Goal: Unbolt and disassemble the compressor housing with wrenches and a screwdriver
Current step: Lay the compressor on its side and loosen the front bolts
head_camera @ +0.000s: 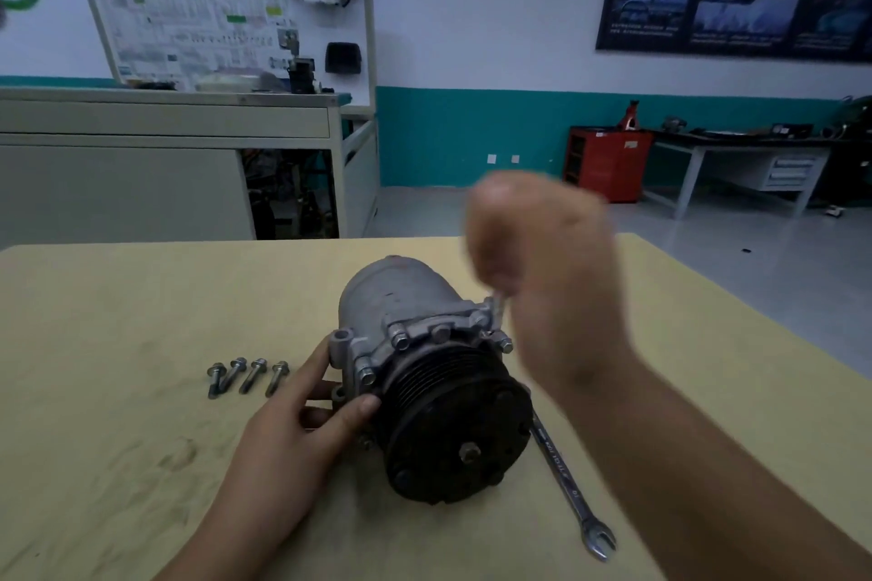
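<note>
A grey metal compressor (401, 297) with a black ribbed pulley (453, 420) lies on its side in the middle of the table (118, 439). Several bolt heads ring its front flange. My left hand (292, 420) holds the housing's left side, thumb against the pulley edge. My right hand (538, 259), blurred by motion, is fisted above the flange's right side and grips a thin metal tool (498, 309) that reaches down to a bolt there. Several removed bolts (247, 375) lie in a row left of the compressor. A combination wrench (571, 491) lies on the table to its right.
Beyond the table's far edge stands a grey workbench (165, 156) with a training board (226, 14). A red cabinet (608, 160) and another bench (741, 160) sit at the back right wall.
</note>
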